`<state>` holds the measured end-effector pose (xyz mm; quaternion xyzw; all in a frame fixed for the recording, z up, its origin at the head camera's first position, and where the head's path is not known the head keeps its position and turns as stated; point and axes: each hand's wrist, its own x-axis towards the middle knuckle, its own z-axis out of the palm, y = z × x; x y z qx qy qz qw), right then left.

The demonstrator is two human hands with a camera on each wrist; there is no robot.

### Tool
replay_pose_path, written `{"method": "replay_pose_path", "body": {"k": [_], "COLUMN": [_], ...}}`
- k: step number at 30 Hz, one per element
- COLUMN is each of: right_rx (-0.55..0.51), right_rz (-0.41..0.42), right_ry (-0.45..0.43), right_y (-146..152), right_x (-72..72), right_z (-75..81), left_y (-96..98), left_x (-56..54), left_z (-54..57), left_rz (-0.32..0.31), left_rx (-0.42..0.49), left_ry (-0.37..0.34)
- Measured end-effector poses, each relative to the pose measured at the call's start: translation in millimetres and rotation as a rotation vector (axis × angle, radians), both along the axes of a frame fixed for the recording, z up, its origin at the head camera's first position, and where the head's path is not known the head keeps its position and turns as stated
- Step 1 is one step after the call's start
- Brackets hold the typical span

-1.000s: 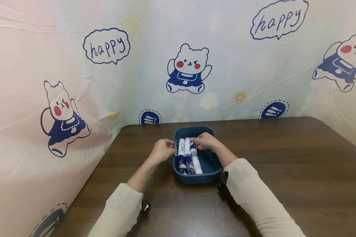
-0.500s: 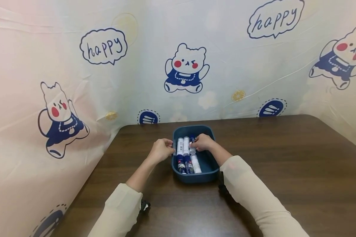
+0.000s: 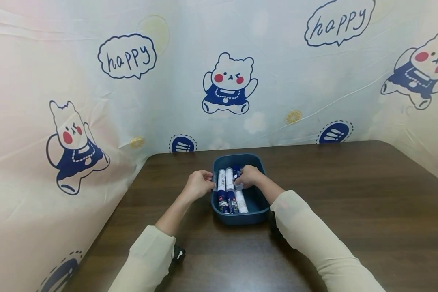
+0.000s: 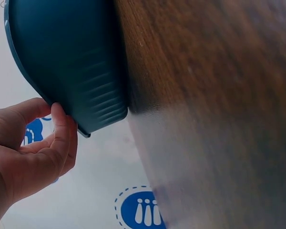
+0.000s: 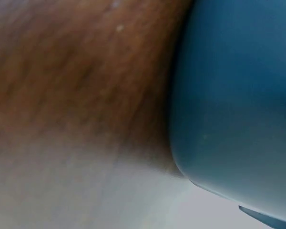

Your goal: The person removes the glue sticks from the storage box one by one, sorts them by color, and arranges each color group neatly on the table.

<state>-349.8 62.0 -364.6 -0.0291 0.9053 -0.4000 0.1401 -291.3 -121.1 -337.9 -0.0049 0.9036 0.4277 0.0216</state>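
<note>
Brown table [image 3: 368, 194]: blue bin [image 3: 242, 220] holding tubes [image 3: 222, 181]; left fingers [image 4: 61, 128] pinch rim [image 4: 24, 71], right fingers [image 3: 243, 178] grip tube [image 3: 236, 172].

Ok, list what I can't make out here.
Head view: part of one tube, covered by the right hand.
Head view: print on the other tubes, too small.
Left wrist view: inside of the blue bin, hidden by its wall.
Right wrist view: right hand, outside the frame.

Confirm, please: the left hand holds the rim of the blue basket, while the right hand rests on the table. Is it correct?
The right hand is not on the table: the head view shows it inside the basket, at a tube. The rest is right.
</note>
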Motion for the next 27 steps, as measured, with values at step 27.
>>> {"method": "replay_pose_path", "body": {"k": [27], "right_rx": [-0.584], "right_rz": [-0.034], "right_ry": [-0.235], "right_y": [11.8], "right_x": [-2.0], "right_z": [9.6], "left_y": [0.9], "left_x": [1.9], "left_z": [0.2], "left_rz": [0.012], "left_rx": [-0.001], "left_ry": [0.004]}}
